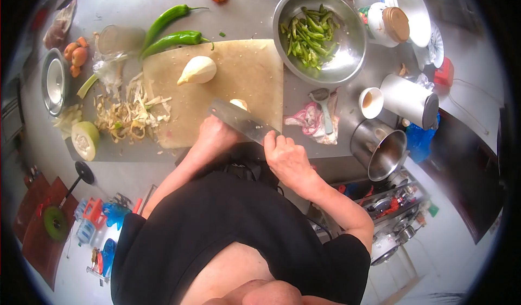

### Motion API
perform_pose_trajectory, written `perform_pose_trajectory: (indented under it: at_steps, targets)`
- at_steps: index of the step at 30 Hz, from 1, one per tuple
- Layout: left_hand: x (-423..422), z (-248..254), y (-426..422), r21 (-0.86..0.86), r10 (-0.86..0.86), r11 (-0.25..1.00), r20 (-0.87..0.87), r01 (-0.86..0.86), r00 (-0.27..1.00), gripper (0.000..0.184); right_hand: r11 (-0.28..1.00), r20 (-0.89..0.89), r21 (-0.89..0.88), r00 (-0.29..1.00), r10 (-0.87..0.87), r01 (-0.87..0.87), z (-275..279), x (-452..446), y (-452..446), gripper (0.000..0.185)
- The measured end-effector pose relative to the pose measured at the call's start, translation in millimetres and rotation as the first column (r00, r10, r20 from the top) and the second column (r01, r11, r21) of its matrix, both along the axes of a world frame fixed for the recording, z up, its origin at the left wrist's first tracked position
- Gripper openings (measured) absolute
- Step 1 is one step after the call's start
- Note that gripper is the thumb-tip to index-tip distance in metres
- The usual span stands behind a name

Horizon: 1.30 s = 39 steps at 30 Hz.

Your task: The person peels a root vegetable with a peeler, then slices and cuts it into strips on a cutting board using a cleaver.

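My right hand point(285, 155) is wrapped round the handle of a cleaver point(241, 123), whose wide blade points up and left over the front of the cutting board point(249, 66). Beside the blade's far end is my left hand point(217, 134), its fingers mostly hidden behind the steel. A small pale piece point(239, 104) lies just beyond the blade. Farther back on the board rests a whole peeled pale bulb or root point(197, 70). Scattered peelings point(130, 115) cover the board's left edge and the table there.
Two green peppers point(173, 39) touch the board's back left corner. A metal bowl point(353, 60) of sliced green pepper stands at its back right. Right of the board are a spoon point(327, 115) on a cloth, a small cup point(371, 103) and a steel pot point(380, 147).
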<state>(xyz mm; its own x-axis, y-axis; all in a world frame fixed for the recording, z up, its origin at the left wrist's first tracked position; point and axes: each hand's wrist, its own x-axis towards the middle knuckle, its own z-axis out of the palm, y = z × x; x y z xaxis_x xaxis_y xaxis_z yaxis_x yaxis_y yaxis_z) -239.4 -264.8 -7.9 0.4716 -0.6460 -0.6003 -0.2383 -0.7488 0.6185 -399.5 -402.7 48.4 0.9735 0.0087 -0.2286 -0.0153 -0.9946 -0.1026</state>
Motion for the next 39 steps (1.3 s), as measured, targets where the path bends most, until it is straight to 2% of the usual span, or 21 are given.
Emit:
perform_pose_trajectory:
  at_steps: [2,4,5,7,8,10,13,17,19,20,22,26,28,29,31,35,37,39]
  targets:
    - [-4,-2,2,-0.016,0.037,0.999,0.056,-0.036,0.998,0.039,1.0,0.005,0.002,1.0,-0.012,0.012,-6,7,-1,0.027]
    - [0,8,-1,0.014,0.076,0.997,-0.061,-0.076,0.995,0.038,0.977,0.013,0.2,0.996,-0.084,0.08,-20,15,-3,0.019]
    - [-3,4,2,0.014,0.075,0.997,-0.064,-0.075,0.995,0.038,0.977,0.011,0.199,0.996,-0.085,0.081,-25,20,-5,0.019]
    - [-12,-10,11,0.068,0.079,0.994,0.026,-0.081,0.997,0.052,0.951,-0.008,0.296,0.996,-0.091,0.089,-36,32,-7,0.013]
    - [-14,-11,12,0.068,0.079,0.994,0.026,-0.081,0.997,0.052,0.951,-0.008,0.295,0.996,-0.091,0.089,-45,36,-7,0.013]
    - [-16,-10,13,0.147,0.058,0.987,0.039,-0.063,0.998,0.077,0.936,0.0,0.331,0.992,-0.129,0.122,-61,43,-5,0.015]
    - [-14,-6,22,0.076,0.007,0.997,0.056,-0.011,0.998,0.084,0.907,-0.059,0.377,0.982,-0.18,0.189,-60,33,-11,0.016]
    - [-15,-5,25,0.042,0.033,0.998,0.068,-0.036,0.997,0.084,0.899,-0.066,0.384,0.978,-0.2,0.21,-29,11,-14,0.016]
    - [-20,-9,27,0.019,0.01,1.0,0.073,-0.011,0.997,0.074,0.947,-0.093,0.28,0.986,-0.137,0.158,-10,-1,-11,0.015]
    - [-23,-8,26,0.01,0.014,1.0,0.072,-0.015,0.997,0.074,0.956,-0.052,0.264,0.992,-0.113,0.123,-1,-3,-10,0.015]
    - [-30,-5,27,-0.182,0.056,0.983,0.146,-0.029,0.988,0.073,0.976,-0.058,0.198,0.995,-0.081,0.091,5,-10,-10,0.014]
    - [-43,-7,27,-0.152,0.052,0.988,0.227,-0.018,0.972,0.071,0.996,-0.087,0.091,0.996,0.026,-0.018,4,-17,-20,0.014]
    - [-47,-8,25,-0.108,0.099,0.991,0.225,-0.076,0.969,0.059,0.991,-0.094,0.126,0.995,0.045,-0.033,3,-21,-25,0.015]
    - [-47,-6,24,-0.105,0.107,0.991,0.226,-0.085,0.968,0.059,0.986,-0.1,0.159,0.993,0.054,-0.038,3,-22,-27,0.015]
    - [-41,8,17,0.053,0.237,0.971,-0.031,-0.235,0.971,0.047,0.984,-0.101,0.17,0.992,0.075,-0.057,5,-24,-27,0.015]
    - [-33,13,13,0.072,0.271,0.962,-0.145,-0.263,0.951,0.043,0.982,-0.09,0.187,0.995,0.04,-0.022,3,-19,-21,0.012]
    - [-35,6,17,-0.03,0.286,0.955,-0.181,-0.296,0.941,0.052,0.977,-0.04,0.212,0.999,0.014,-0.005,-8,-12,-11,0.012]
    - [-39,-16,28,0.014,0.274,0.961,-0.166,-0.276,0.947,0.058,0.973,0.004,0.229,1.0,-0.022,0.021,-25,-4,-4,0.011]
